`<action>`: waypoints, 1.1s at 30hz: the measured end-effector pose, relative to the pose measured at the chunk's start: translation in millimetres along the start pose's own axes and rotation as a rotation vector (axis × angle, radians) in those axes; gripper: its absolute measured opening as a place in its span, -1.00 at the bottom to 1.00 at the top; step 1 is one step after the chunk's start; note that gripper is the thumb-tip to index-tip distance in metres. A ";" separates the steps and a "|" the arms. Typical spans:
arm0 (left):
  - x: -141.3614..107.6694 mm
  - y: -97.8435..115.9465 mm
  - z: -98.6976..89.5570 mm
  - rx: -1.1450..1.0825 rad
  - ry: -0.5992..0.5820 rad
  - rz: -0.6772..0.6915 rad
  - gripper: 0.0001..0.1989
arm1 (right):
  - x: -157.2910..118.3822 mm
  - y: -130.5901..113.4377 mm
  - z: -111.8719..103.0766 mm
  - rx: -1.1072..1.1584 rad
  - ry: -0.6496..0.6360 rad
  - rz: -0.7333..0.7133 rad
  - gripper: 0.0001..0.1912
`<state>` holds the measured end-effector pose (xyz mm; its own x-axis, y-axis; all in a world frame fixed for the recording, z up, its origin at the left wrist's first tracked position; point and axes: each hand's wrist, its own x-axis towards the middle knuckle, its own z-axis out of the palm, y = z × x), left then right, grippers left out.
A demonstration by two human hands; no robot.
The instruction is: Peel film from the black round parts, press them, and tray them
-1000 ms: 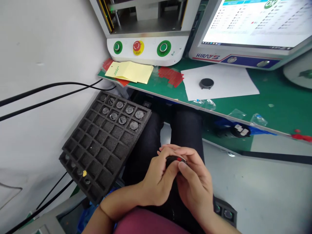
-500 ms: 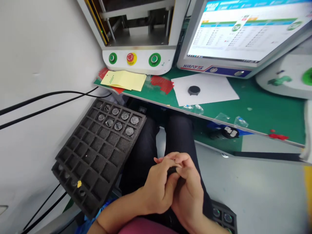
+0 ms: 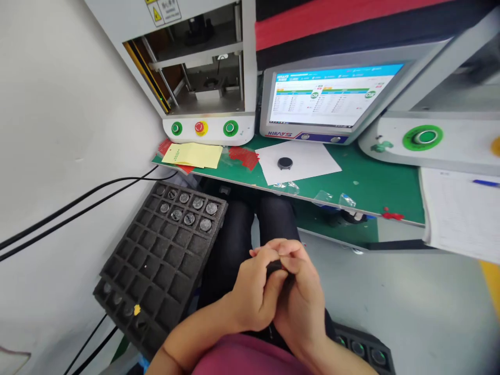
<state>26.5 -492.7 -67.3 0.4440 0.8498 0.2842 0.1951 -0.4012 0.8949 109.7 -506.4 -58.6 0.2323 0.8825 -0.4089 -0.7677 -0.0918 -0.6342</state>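
Over my lap, my left hand (image 3: 253, 291) and my right hand (image 3: 302, 294) press together, both closed around a small black part (image 3: 274, 266). Fingers and thumbs cover most of it, so its full shape is hidden. On a white sheet of paper (image 3: 312, 169) on the bench, apart from my hands, lies a black round watch case (image 3: 285, 163). To the left of my legs rests a black foam tray (image 3: 156, 250). Several round watch parts (image 3: 189, 219) sit in its far pockets.
The green bench (image 3: 375, 187) carries a screen (image 3: 312, 101), a press machine (image 3: 209, 130) with buttons, yellow paper slips (image 3: 193, 155) and clear film scraps. Black cables (image 3: 89, 200) cross at left. Another foam tray (image 3: 369, 344) is low at right. Papers (image 3: 461, 219) hang over the bench's right edge.
My view has tipped upward and turned right, showing more of the machines and the papers at right. Both hands stay closed around the black part, with only a slight shift of the fingers.
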 end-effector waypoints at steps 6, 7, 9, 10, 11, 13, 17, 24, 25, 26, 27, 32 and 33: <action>39.5 27.3 8.3 -0.930 -0.181 -0.388 -0.65 | 2.5 -47.6 -13.1 -0.190 -0.306 -0.365 -0.64; 46.6 31.3 10.4 -1.042 -0.209 -0.431 -0.64 | 4.6 -54.3 -16.7 -0.222 -0.350 -0.495 -0.61; 60.3 38.9 14.8 -1.124 -0.239 -0.473 -0.61 | 10.3 -65.9 -22.8 -0.265 -0.429 -0.697 -0.50; 66.5 42.3 17.3 -1.130 -0.251 -0.489 -0.59 | 13.6 -70.9 -25.1 -0.283 -0.459 -0.762 -0.43; 72.3 45.2 19.9 -1.130 -0.263 -0.508 -0.57 | 16.9 -75.2 -26.8 -0.294 -0.474 -0.801 -0.37; 82.3 49.3 25.6 -1.135 -0.286 -0.563 -0.57 | 23.1 -82.5 -29.2 -0.283 -0.463 -0.847 -0.30; 97.6 52.0 37.2 -1.162 -0.297 -0.579 -0.54 | 33.1 -92.1 -32.9 -0.216 -0.399 -0.832 -0.31; 119.4 52.0 49.2 -1.281 -0.323 -0.531 -0.62 | 46.5 -96.1 -36.3 -0.153 -0.289 -0.855 -0.51; 122.2 51.1 50.0 -1.301 -0.330 -0.541 -0.65 | 47.6 -96.3 -36.2 -0.156 -0.262 -0.856 -0.52; 125.1 49.6 50.8 -1.320 -0.338 -0.554 -0.68 | 48.5 -96.7 -36.0 -0.158 -0.235 -0.855 -0.53; 127.9 47.7 51.4 -1.339 -0.349 -0.568 -0.70 | 49.6 -97.1 -35.9 -0.160 -0.214 -0.851 -0.54; 141.6 32.0 52.8 -1.398 -0.384 -0.626 -0.65 | 62.2 -97.1 -36.4 -0.200 -0.137 -0.837 -0.59; 143.5 28.3 52.6 -1.400 -0.377 -0.644 -0.64 | 66.5 -95.5 -36.1 -0.224 -0.134 -0.860 -0.60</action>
<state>141.8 -400.1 -19.3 0.8328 0.5302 -0.1591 -0.4027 0.7775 0.4830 220.0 -455.5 -48.9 0.5907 0.7331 0.3372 -0.2233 0.5501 -0.8047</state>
